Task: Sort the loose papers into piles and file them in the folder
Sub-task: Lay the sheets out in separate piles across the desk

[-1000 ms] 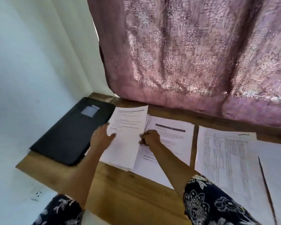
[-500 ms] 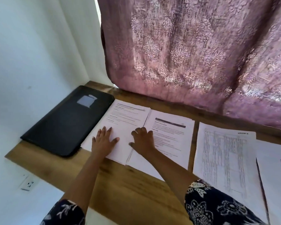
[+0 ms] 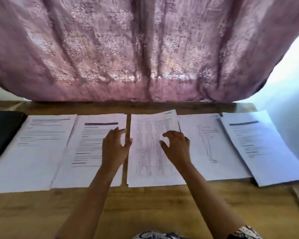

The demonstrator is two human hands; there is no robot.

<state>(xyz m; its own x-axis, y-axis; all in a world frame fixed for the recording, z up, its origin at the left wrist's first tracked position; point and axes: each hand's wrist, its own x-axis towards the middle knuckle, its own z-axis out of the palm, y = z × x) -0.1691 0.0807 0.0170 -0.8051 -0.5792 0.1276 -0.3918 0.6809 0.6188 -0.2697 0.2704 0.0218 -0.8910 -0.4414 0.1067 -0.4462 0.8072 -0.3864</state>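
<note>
Wooden bench (image 3: 145, 213): brown grain, running the full width of the view and carrying five paper piles in a row.
Folder (image 3: 2, 135): black, lying flat at the far left of the bench, just beside the first pile and cut off by the frame edge.
First pile (image 3: 33, 152): white sheets of printed text.
Second pile (image 3: 86, 161): text under a dark header bar, touching the first pile along its side.
Third pile (image 3: 148, 169): fine table print, with a narrow strip of bare wood between it and the second pile.
Fourth pile (image 3: 223, 152): line drawing of a standing figure.
Fifth pile (image 3: 266, 144): text under a grey-blue bar, tilted, its left edge over the fourth pile.
Left hand (image 3: 115, 147): above the right edge of the second pile, fingers loosely curved, holding nothing.
Right hand (image 3: 176, 147): over the third pile, fingers arched with tips pointing down, gripping nothing; whether they touch the paper cannot be told.
Curtain (image 3: 145, 49): mauve patterned fabric hanging behind the bench.
</note>
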